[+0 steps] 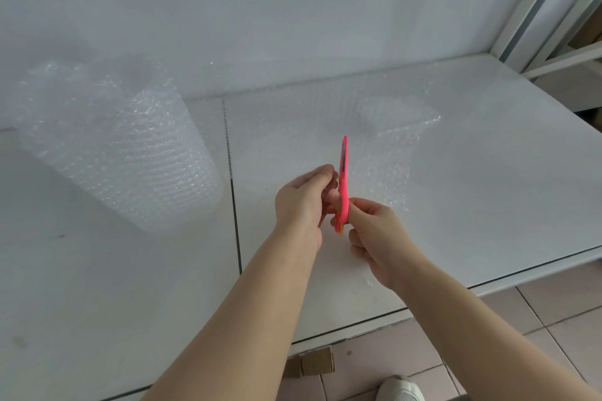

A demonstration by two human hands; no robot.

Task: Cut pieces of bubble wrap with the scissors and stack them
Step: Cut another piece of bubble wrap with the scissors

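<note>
Gripping the pink scissors [343, 179] in both hands above the table [488, 172].
Right hand [371, 225] and left hand [303, 202] clasp it; fumbling risks dropping it.

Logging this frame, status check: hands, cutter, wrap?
Both hands, left hand and right hand, closed on pink cutter, held upright above table. Bubble wrap sheet flat behind, roll left. No cut underway. Nothing obstructing.

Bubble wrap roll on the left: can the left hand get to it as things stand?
Probably yes. Bare table lies between the left hand and the bubble wrap roll, nothing blocking. But that hand is on the pink cutter, also held by the right hand.
</note>
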